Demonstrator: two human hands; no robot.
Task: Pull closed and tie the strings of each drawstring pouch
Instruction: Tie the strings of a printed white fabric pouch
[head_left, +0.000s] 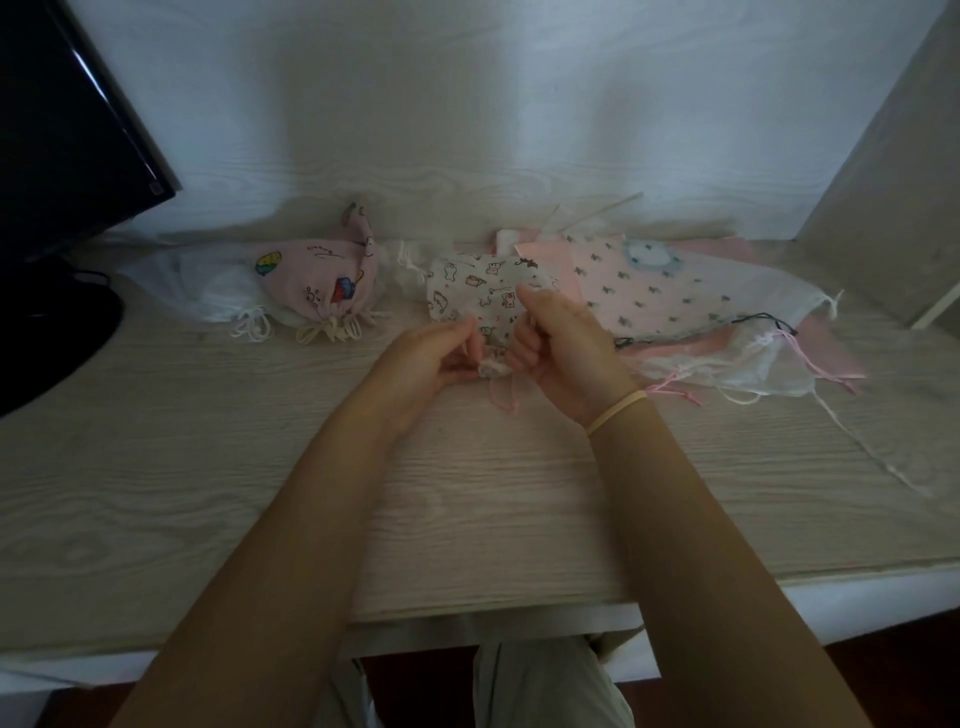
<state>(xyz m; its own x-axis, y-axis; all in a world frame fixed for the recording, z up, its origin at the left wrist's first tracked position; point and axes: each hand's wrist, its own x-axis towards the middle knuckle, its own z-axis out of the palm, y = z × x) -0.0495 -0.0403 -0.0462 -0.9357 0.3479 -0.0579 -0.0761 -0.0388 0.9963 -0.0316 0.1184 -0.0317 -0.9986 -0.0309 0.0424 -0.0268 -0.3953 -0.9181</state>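
At table (467, 493) centre, one white printed pouch (470, 291) is gripped by both hands, left (431, 353) and right (561, 353); one tied pink pouch (317, 280) lies at ten o'clock.

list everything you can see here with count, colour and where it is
white cartoon-print pouch: one, white with small drawings, centre of desk, mouth gathered between both hands
pink cartoon-print pouch: one, pink, left of centre, mouth drawn shut with cream strings
pink bow-print pouch: one, pale pink with grey bows, lying flat right of centre
sheer white pouches: count unclear, right side and far left, partly under the others
pink strings: hanging below the hands
monitor: one, black, far left
desk: one, pale wood grain
wristband: one, cream, right wrist
left hand: pinching the pouch mouth
right hand: grip curled at the pouch mouth
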